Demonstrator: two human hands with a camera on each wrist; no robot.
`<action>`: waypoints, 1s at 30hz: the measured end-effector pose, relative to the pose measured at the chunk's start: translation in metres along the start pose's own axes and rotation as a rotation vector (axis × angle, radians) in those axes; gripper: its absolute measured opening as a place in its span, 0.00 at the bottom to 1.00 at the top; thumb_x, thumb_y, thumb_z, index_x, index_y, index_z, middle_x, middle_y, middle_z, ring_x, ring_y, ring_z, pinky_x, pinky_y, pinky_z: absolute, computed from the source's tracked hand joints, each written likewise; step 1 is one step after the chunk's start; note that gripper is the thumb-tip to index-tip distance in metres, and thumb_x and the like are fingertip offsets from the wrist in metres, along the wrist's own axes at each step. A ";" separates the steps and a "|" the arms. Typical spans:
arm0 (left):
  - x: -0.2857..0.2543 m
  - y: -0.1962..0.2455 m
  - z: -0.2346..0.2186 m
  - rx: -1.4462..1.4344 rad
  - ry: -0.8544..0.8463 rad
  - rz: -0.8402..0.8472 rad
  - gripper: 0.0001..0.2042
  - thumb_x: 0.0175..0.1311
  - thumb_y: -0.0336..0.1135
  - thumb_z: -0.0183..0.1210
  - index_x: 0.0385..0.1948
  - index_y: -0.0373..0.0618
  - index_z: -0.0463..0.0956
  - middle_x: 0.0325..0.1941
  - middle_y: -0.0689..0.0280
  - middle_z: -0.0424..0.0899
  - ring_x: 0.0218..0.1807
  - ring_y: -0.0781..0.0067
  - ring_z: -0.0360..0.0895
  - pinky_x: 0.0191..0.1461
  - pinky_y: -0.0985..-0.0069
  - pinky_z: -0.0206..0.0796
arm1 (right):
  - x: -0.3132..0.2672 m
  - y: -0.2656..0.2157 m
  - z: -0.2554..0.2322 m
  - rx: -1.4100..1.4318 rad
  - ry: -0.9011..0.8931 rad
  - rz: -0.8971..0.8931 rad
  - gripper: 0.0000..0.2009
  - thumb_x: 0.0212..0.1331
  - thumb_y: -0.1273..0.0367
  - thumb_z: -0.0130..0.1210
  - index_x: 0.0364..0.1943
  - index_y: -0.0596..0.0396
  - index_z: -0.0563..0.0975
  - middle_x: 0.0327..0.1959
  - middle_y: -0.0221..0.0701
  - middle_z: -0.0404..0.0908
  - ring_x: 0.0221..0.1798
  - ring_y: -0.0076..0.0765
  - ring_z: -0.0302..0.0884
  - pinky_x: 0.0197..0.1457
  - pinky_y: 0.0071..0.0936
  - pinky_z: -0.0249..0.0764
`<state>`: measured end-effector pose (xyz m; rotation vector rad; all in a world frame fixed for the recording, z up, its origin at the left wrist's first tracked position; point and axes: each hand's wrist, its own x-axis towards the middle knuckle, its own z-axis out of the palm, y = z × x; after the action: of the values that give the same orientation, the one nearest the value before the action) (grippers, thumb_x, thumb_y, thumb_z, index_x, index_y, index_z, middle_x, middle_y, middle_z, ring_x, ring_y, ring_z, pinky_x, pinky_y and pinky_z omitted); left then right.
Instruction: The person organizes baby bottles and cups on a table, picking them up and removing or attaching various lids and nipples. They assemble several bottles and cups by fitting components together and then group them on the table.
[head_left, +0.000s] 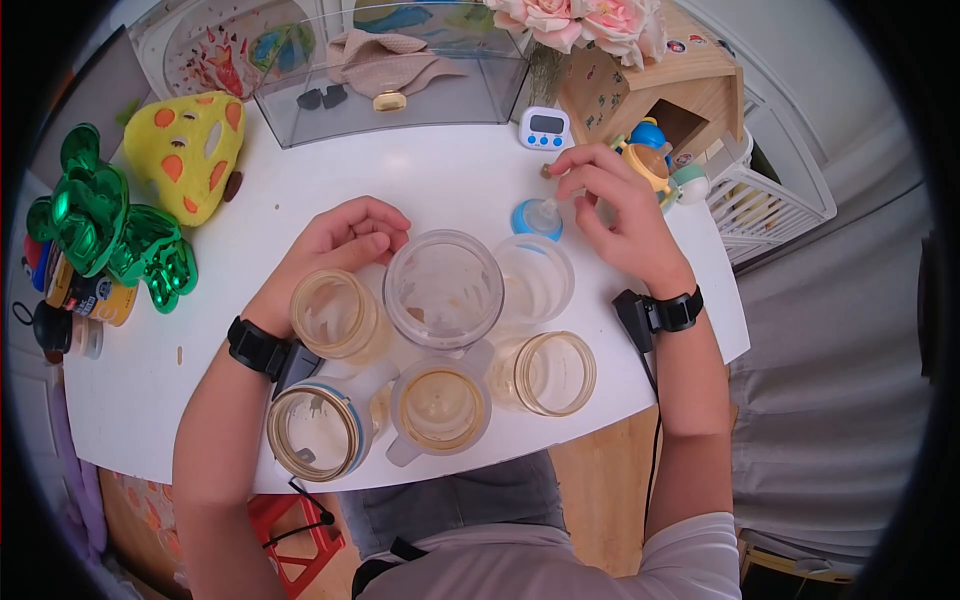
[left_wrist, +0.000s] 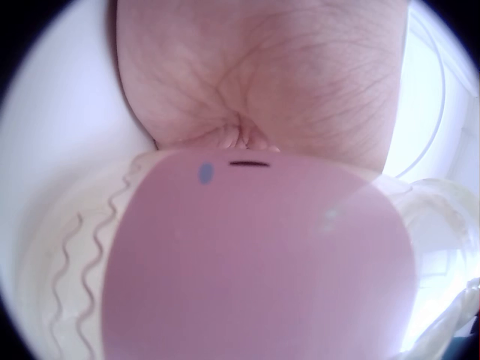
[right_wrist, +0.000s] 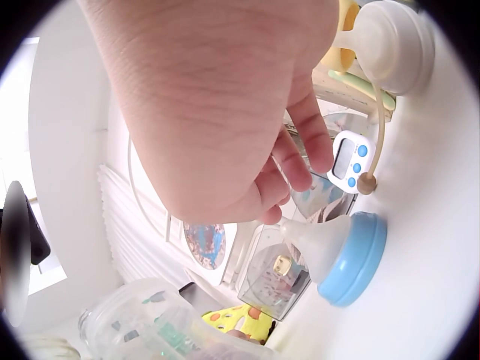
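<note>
My right hand [head_left: 625,215] is held over the back right of the table, fingers loosely bent, nothing visible in its grasp. Below its fingers stands a baby bottle nipple [head_left: 545,218] in a blue collar; in the right wrist view the nipple tip of the blue collar piece [right_wrist: 352,259] is right at the fingertips. My left hand [head_left: 340,240] rests on the table behind the open jars, fingers loosely curled. A clear jar [head_left: 330,312] stands before it and a large clear cup [head_left: 443,288] to its right. In the left wrist view a pink surface [left_wrist: 259,262] fills the foreground.
More lidless clear bottles stand in front, including a handled cup [head_left: 440,408]. A small timer [head_left: 545,128] and a yellow-handled lid [head_left: 648,160] lie behind my right hand. A white straw top [right_wrist: 390,49] has a weighted tube. At left stand a green shiny figure [head_left: 105,220] and yellow plush [head_left: 190,150].
</note>
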<state>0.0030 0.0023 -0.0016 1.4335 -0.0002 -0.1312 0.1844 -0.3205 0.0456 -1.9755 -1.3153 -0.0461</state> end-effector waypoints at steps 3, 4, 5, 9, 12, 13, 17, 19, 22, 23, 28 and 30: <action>0.000 -0.001 0.000 -0.004 0.001 -0.002 0.11 0.80 0.34 0.58 0.57 0.41 0.80 0.50 0.67 0.85 0.54 0.78 0.79 0.64 0.77 0.72 | 0.000 0.000 0.001 -0.038 0.014 -0.037 0.15 0.53 0.86 0.49 0.39 0.57 0.82 0.56 0.34 0.81 0.54 0.33 0.80 0.52 0.27 0.75; 0.000 -0.001 0.000 -0.002 0.004 -0.003 0.11 0.80 0.33 0.58 0.57 0.41 0.80 0.50 0.67 0.85 0.54 0.78 0.79 0.64 0.77 0.72 | 0.000 -0.001 0.001 -0.023 0.014 -0.026 0.15 0.52 0.86 0.49 0.38 0.57 0.82 0.56 0.34 0.81 0.53 0.34 0.80 0.53 0.28 0.75; 0.000 -0.001 0.000 -0.002 0.004 -0.004 0.11 0.80 0.33 0.58 0.57 0.41 0.80 0.50 0.67 0.85 0.54 0.78 0.79 0.64 0.77 0.72 | 0.000 -0.002 0.001 -0.007 0.014 -0.015 0.15 0.52 0.86 0.49 0.38 0.57 0.83 0.56 0.34 0.81 0.53 0.34 0.80 0.54 0.29 0.75; 0.000 0.000 0.001 0.004 0.012 -0.005 0.11 0.80 0.33 0.58 0.57 0.41 0.80 0.50 0.67 0.85 0.54 0.78 0.79 0.64 0.77 0.72 | 0.000 0.003 0.000 -0.044 0.014 -0.069 0.17 0.50 0.87 0.49 0.38 0.57 0.84 0.56 0.34 0.81 0.51 0.35 0.79 0.55 0.29 0.76; 0.000 0.001 0.001 0.000 0.012 -0.007 0.11 0.80 0.33 0.58 0.57 0.41 0.80 0.50 0.67 0.85 0.54 0.78 0.79 0.65 0.77 0.71 | -0.001 0.002 -0.002 -0.095 0.001 -0.099 0.18 0.48 0.87 0.49 0.39 0.58 0.86 0.55 0.34 0.83 0.51 0.36 0.79 0.55 0.31 0.77; 0.000 0.001 0.000 0.001 0.012 -0.007 0.11 0.80 0.33 0.58 0.57 0.41 0.80 0.51 0.67 0.85 0.55 0.78 0.79 0.65 0.77 0.71 | -0.001 0.002 -0.003 -0.117 -0.003 -0.113 0.19 0.48 0.87 0.49 0.39 0.58 0.86 0.55 0.34 0.83 0.50 0.36 0.79 0.55 0.31 0.77; 0.000 -0.001 0.000 -0.010 0.008 -0.005 0.11 0.80 0.33 0.58 0.57 0.41 0.80 0.51 0.67 0.85 0.55 0.78 0.79 0.65 0.77 0.71 | -0.001 -0.002 -0.002 -0.155 -0.010 -0.125 0.19 0.48 0.88 0.49 0.40 0.57 0.87 0.55 0.33 0.85 0.50 0.36 0.80 0.54 0.32 0.79; 0.001 -0.001 -0.001 -0.019 0.003 -0.001 0.11 0.80 0.33 0.59 0.57 0.41 0.80 0.51 0.67 0.85 0.55 0.78 0.79 0.65 0.77 0.71 | -0.001 -0.003 -0.003 -0.166 -0.020 -0.117 0.20 0.49 0.87 0.49 0.40 0.57 0.87 0.55 0.33 0.85 0.50 0.36 0.80 0.54 0.32 0.79; 0.001 0.000 0.000 -0.015 0.006 -0.001 0.12 0.80 0.34 0.59 0.57 0.41 0.80 0.51 0.67 0.85 0.56 0.78 0.79 0.65 0.77 0.71 | -0.001 -0.005 -0.004 -0.182 -0.039 -0.100 0.20 0.50 0.87 0.50 0.41 0.56 0.87 0.55 0.33 0.85 0.50 0.36 0.81 0.54 0.32 0.79; 0.001 0.000 0.000 -0.014 0.006 -0.001 0.12 0.80 0.34 0.59 0.57 0.41 0.80 0.51 0.67 0.85 0.56 0.78 0.79 0.65 0.77 0.71 | -0.001 -0.006 -0.004 -0.188 -0.048 -0.091 0.20 0.50 0.87 0.50 0.41 0.57 0.88 0.55 0.33 0.85 0.50 0.37 0.81 0.54 0.32 0.79; 0.000 0.000 0.000 -0.009 0.011 -0.004 0.12 0.80 0.34 0.59 0.57 0.41 0.80 0.51 0.68 0.85 0.56 0.79 0.80 0.65 0.77 0.71 | -0.001 -0.006 -0.005 -0.179 -0.067 -0.070 0.19 0.50 0.87 0.50 0.42 0.57 0.87 0.55 0.34 0.86 0.53 0.39 0.83 0.53 0.32 0.79; 0.000 0.001 0.001 -0.011 0.013 -0.004 0.11 0.80 0.33 0.59 0.57 0.41 0.80 0.51 0.68 0.85 0.56 0.79 0.80 0.65 0.77 0.71 | 0.000 -0.007 -0.006 -0.181 -0.073 -0.063 0.19 0.51 0.87 0.50 0.42 0.58 0.87 0.55 0.34 0.86 0.54 0.39 0.84 0.53 0.32 0.79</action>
<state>0.0029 0.0014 -0.0007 1.4231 0.0143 -0.1248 0.1809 -0.3228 0.0532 -2.1040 -1.4645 -0.1283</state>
